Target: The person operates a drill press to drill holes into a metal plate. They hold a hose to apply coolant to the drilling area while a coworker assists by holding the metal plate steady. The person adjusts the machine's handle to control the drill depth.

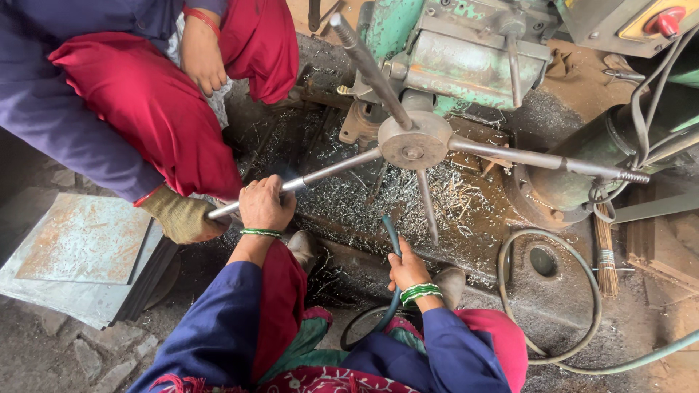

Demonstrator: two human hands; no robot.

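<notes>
My left hand is closed around the lower-left steel spoke of a spoked handwheel, whose round hub sits under a green machine. A co-worker's gloved hand grips the same spoke at its outer end, right beside my hand. My right hand holds a thin green hose whose tip points up toward the shavings below the hub. Both my wrists carry green bangles.
The co-worker in red and blue crouches at upper left, bare hand resting on a knee. Metal shavings cover the oily bed. Rusty metal plates lie at left. A hose loop and small broom lie at right.
</notes>
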